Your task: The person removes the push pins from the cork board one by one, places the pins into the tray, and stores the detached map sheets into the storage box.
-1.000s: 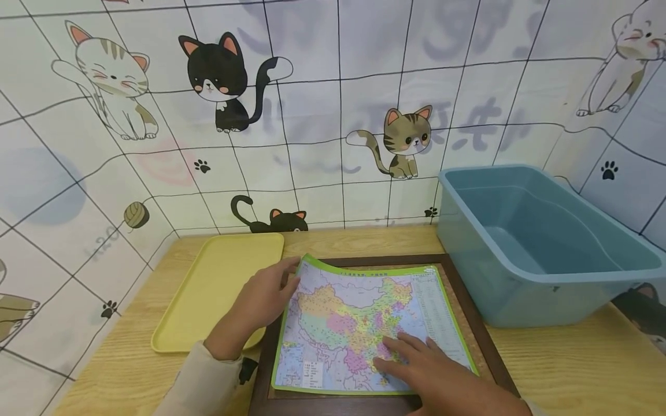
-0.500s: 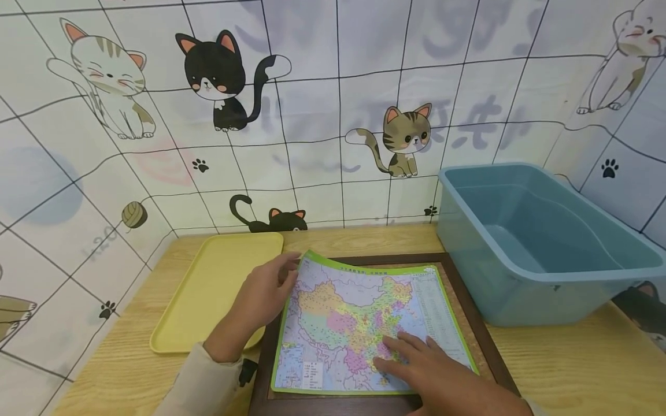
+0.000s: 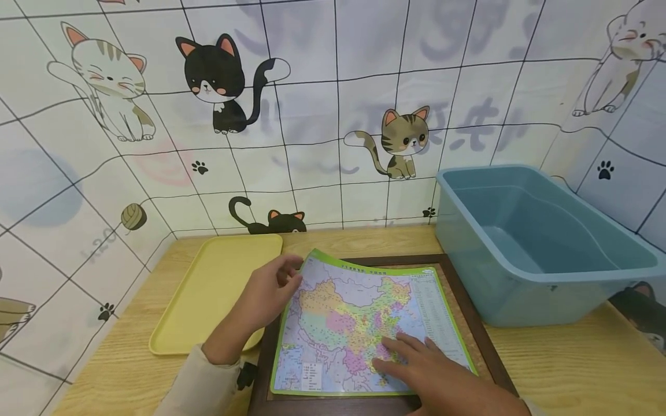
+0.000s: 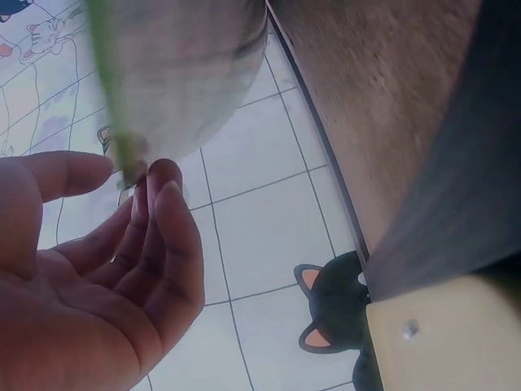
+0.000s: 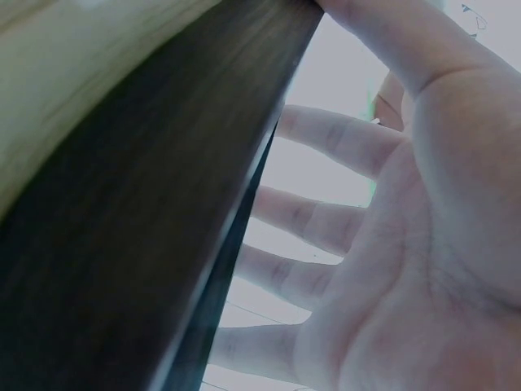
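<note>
A map sheet point(image 3: 359, 323) with a green border lies over a dark-framed board point(image 3: 333, 407) in the head view. Its upper left corner curls up off the board. My left hand point(image 3: 262, 294) is at that raised corner; in the left wrist view the thumb and fingers of the left hand point(image 4: 122, 269) pinch the green edge of the sheet point(image 4: 171, 73). With fingers spread, my right hand point(image 3: 442, 372) rests on the lower right of the map. The right wrist view has the palm of the right hand point(image 5: 383, 236) beside the dark frame point(image 5: 146, 204).
A yellow tray point(image 3: 208, 289) lies left of the board, partly behind my left forearm. At the right stands a deep blue plastic tub point(image 3: 525, 297). A cat-patterned sheet point(image 3: 312, 115) covers the walls behind the wooden table point(image 3: 114, 358).
The map's upper left corner has risen a little and curled to the right, my left hand staying at it. My right hand has kept its place on the map.
</note>
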Motion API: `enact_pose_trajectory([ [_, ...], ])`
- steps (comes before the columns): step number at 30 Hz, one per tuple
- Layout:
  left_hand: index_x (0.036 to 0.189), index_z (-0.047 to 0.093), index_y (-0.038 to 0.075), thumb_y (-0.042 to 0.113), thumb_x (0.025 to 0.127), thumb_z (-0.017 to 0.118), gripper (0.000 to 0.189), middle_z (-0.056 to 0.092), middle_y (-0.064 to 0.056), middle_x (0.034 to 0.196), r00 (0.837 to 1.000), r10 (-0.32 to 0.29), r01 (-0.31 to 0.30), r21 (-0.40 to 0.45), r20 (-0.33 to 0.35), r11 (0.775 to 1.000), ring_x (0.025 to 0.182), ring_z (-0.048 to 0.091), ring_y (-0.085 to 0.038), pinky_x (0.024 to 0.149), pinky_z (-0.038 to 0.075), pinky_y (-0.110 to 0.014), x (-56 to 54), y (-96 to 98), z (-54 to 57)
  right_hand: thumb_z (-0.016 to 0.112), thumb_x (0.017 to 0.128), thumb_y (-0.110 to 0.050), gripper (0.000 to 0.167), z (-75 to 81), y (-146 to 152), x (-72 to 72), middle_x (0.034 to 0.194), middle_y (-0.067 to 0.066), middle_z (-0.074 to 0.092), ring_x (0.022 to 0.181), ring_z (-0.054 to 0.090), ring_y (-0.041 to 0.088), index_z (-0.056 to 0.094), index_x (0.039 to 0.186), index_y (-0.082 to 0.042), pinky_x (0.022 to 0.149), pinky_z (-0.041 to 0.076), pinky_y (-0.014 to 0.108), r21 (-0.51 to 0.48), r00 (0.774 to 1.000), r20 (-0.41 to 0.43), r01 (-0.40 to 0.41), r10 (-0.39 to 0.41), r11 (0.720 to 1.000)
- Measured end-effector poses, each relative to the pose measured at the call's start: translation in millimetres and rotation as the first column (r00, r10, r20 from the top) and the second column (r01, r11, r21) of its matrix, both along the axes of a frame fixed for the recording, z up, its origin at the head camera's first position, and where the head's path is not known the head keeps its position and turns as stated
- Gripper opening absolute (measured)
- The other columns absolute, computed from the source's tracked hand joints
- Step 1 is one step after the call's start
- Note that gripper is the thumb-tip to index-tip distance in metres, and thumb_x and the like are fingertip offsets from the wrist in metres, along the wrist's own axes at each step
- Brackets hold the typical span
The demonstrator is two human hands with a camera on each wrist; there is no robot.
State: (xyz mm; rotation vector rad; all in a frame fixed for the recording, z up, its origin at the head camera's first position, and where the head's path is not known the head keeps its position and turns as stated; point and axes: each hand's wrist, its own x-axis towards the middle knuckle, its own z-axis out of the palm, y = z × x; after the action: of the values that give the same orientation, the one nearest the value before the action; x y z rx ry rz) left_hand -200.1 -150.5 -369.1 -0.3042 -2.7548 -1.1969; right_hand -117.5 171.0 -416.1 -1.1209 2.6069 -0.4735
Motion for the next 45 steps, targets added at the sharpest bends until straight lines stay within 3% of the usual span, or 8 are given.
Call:
enact_pose_trajectory([
  [5, 0.132, 0.063, 0.008, 0.017, 0.096, 0.067, 0.037, 0.065, -0.006, 0.1, 0.998, -0.029, 0.027, 0.024, 0.057, 0.999, 0.082, 0.061, -0.016, 0.06, 0.051, -0.023, 1.8, 2.0, 3.1, 0.068, 0.075, -0.071, 0.088, -0.5, 0.6, -0.9, 0.155, 0.015, 0.041, 0.139, 0.038, 0.051, 0.05, 0.147, -0.025, 0.095, 0.039, 0.075, 0.005, 1.0, -0.009, -0.002, 0.002, 1.0],
  [6, 0.132, 0.063, 0.008, 0.017, 0.096, 0.067, 0.037, 0.066, -0.006, 0.101, 0.998, -0.032, 0.031, 0.02, 0.061, 0.999, 0.082, 0.061, -0.016, 0.06, 0.051, -0.023, 2.4, 2.4, 3.9, 0.066, 0.075, -0.073, 0.088, -9.3, 3.3, -3.7, 0.156, 0.013, 0.041, 0.139, 0.039, 0.05, 0.048, 0.149, -0.028, 0.094, 0.039, 0.075, -0.003, 1.0, -0.03, -0.007, 0.007, 1.0],
  [13, 0.129, 0.065, 0.01, 0.019, 0.095, 0.069, 0.035, 0.067, -0.005, 0.1, 0.995, -0.04, 0.039, 0.007, 0.096, 0.999, 0.079, 0.06, -0.015, 0.06, 0.051, -0.024, 3.7, 4.2, 4.3, 0.068, 0.075, -0.071, 0.088, -3.6, 1.9, -2.1, 0.155, 0.015, 0.04, 0.14, 0.038, 0.051, 0.048, 0.148, -0.026, 0.094, 0.038, 0.076, -0.009, 1.0, 0.01, -0.005, 0.005, 1.0],
  [19, 0.133, 0.062, 0.013, 0.02, 0.096, 0.068, 0.039, 0.067, -0.006, 0.101, 0.99, -0.061, 0.065, -0.031, 0.128, 0.997, 0.073, 0.059, -0.014, 0.057, 0.051, -0.025, 7.9, 7.1, 8.9, 0.064, 0.077, -0.072, 0.087, -16.9, 7.1, -6.9, 0.154, 0.015, 0.041, 0.138, 0.04, 0.05, 0.046, 0.15, -0.028, 0.088, 0.041, 0.076, -0.044, 0.998, -0.046, -0.049, 0.047, 0.998],
  [26, 0.144, 0.05, 0.02, 0.02, 0.098, 0.065, 0.049, 0.066, -0.009, 0.104, 0.968, -0.161, 0.162, 0.007, 0.192, 0.987, 0.06, 0.062, -0.014, 0.047, 0.05, -0.028, 14.1, 8.7, 12.5, 0.066, 0.074, -0.074, 0.088, -14.3, 4.0, -5.9, 0.155, 0.013, 0.042, 0.14, 0.04, 0.048, 0.048, 0.148, -0.029, 0.092, 0.041, 0.075, 0.005, 1.0, -0.024, -0.019, 0.019, 1.0],
  [31, 0.146, 0.047, 0.022, 0.02, 0.099, 0.063, 0.05, 0.066, -0.008, 0.099, 0.96, -0.208, 0.207, 0.023, 0.189, 0.978, 0.047, 0.056, -0.013, 0.042, 0.048, -0.029, 16.2, 9.2, 12.1, 0.065, 0.076, -0.073, 0.086, -20.7, 5.8, -7.6, 0.153, 0.014, 0.044, 0.138, 0.041, 0.049, 0.049, 0.148, -0.029, 0.09, 0.041, 0.076, -0.014, 0.999, -0.039, -0.033, 0.032, 0.999],
  [37, 0.148, 0.044, 0.023, 0.019, 0.1, 0.061, 0.051, 0.066, -0.006, 0.092, 0.953, -0.229, 0.226, 0.04, 0.196, 0.973, 0.038, 0.052, -0.016, 0.039, 0.046, -0.03, 17.7, 7.7, 11.4, 0.072, 0.074, -0.066, 0.086, -9.9, 3.1, -4.9, 0.155, 0.013, 0.042, 0.139, 0.039, 0.05, 0.048, 0.148, -0.029, 0.094, 0.04, 0.075, 0.013, 1.0, -0.013, -0.019, 0.019, 1.0],
  [45, 0.147, 0.044, 0.024, 0.016, 0.101, 0.058, 0.049, 0.068, -0.011, 0.099, 0.957, -0.202, 0.191, 0.07, 0.209, 0.979, 0.047, 0.06, -0.017, 0.043, 0.053, -0.037, 18.0, 6.6, 13.4, 0.075, 0.073, -0.064, 0.086, 4.3, -2.4, 0.1, 0.155, 0.011, 0.043, 0.141, 0.039, 0.047, 0.05, 0.147, -0.029, 0.097, 0.04, 0.073, 0.061, 1.0, 0.01, 0.007, -0.008, 0.998],
])
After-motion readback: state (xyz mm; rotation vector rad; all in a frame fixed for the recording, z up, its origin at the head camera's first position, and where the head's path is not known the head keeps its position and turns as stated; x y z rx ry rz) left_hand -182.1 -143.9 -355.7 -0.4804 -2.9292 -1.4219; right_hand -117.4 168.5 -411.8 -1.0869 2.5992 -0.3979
